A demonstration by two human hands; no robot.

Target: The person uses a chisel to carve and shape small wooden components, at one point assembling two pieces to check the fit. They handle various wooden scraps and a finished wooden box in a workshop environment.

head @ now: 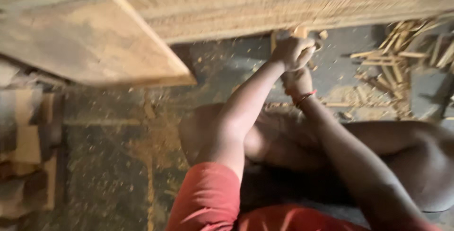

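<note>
Up by the wooden panel's (302, 4) lower edge, left hand (293, 51) and right hand (298, 80) clench a blurred wooden piece (301, 32), offcut sticks (402, 61) littering the sawdusty floor (118, 165) alongside.

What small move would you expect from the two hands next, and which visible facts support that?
Probably another short push along the wooden beam's underside. The left hand and right hand are clenched together against it on something hidden by blur, and fresh chips lie on the floor below.
</note>
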